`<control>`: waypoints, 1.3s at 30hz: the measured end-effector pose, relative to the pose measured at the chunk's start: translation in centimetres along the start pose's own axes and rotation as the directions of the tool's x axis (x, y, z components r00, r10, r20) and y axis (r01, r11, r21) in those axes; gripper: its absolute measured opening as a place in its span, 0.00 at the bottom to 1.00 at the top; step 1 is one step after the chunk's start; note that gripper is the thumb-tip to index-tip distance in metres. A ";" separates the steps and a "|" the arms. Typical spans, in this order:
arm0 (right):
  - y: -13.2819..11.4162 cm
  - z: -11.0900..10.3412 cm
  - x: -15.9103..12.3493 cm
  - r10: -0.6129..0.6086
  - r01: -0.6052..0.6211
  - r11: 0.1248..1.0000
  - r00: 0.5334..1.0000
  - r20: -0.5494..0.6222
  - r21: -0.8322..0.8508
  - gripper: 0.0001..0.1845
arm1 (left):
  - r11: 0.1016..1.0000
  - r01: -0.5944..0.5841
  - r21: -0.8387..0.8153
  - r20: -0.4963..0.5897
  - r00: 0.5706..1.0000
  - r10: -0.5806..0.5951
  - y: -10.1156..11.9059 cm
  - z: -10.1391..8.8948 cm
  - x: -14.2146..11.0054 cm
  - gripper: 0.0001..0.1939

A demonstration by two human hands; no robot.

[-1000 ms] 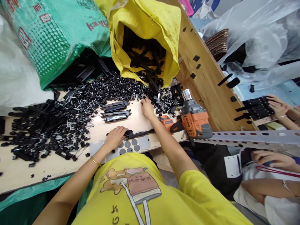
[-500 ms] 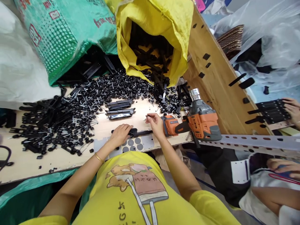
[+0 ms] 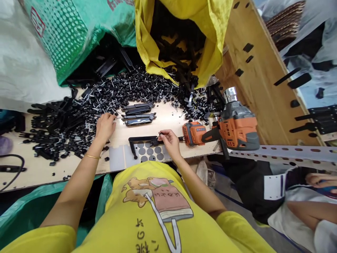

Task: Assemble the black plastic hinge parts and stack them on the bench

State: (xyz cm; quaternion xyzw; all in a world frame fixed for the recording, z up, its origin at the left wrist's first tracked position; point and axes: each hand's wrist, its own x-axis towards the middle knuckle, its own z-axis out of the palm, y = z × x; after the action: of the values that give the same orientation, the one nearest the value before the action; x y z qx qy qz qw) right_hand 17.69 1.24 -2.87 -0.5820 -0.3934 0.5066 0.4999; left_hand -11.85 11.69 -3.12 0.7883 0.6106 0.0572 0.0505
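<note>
My left hand (image 3: 105, 126) is at the right edge of a large pile of black-headed screws (image 3: 147, 86), its fingers closed around a screw whose thin pin shows at the fingertips. My right hand (image 3: 170, 143) pinches a small black-headed screw (image 3: 160, 134) between thumb and fingers. Beneath that hand lies a hinged black plastic arm (image 3: 143, 138), its short end bent toward me. It rests partly over a flat grey sheet with round discs (image 3: 150, 151). Farther back, several folded black assemblies (image 3: 139, 114) lie side by side.
An orange cordless impact wrench (image 3: 231, 128) lies to the right. Behind the pile are an open yellow sack (image 3: 223, 21) of black parts and a green sack (image 3: 86, 21). Black arms (image 3: 63, 119) are heaped at left. A wooden board (image 3: 265, 84) edges the bench; another person sits at right.
My left hand has left the black arm and moved left and away to the screw pile. The arm's short end now shows bent toward me. My right hand keeps its pinch; the view has shifted.
</note>
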 end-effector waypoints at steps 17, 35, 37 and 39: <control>0.3 -0.6 -0.7 -0.463 0.578 0.575 0.814 0.352 -0.579 0.08 | 0.873 -0.045 -0.485 0.080 0.992 0.095 4.2 -5.5 -5.5 0.12; 0.4 -0.5 -0.6 -0.427 0.551 0.635 0.835 0.348 -0.542 0.07 | 0.929 -0.114 -0.352 0.285 0.932 0.222 7.0 -4.9 -5.4 0.15; 0.5 -0.6 -0.5 -0.421 0.544 0.638 0.839 0.345 -0.544 0.07 | 0.941 -0.121 -0.315 0.269 0.940 0.210 7.0 -4.7 -5.5 0.15; 0.6 -0.6 -0.5 -0.417 0.540 0.639 0.842 0.343 -0.548 0.07 | 0.948 -0.124 -0.294 0.261 0.944 0.204 6.9 -4.5 -5.6 0.15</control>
State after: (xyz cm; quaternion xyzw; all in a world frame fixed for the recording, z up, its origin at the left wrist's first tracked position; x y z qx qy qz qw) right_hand 18.18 0.55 -3.38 -0.5384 -0.7230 0.2469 0.3555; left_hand -7.28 4.57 2.20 0.8221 0.5145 0.0298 0.2420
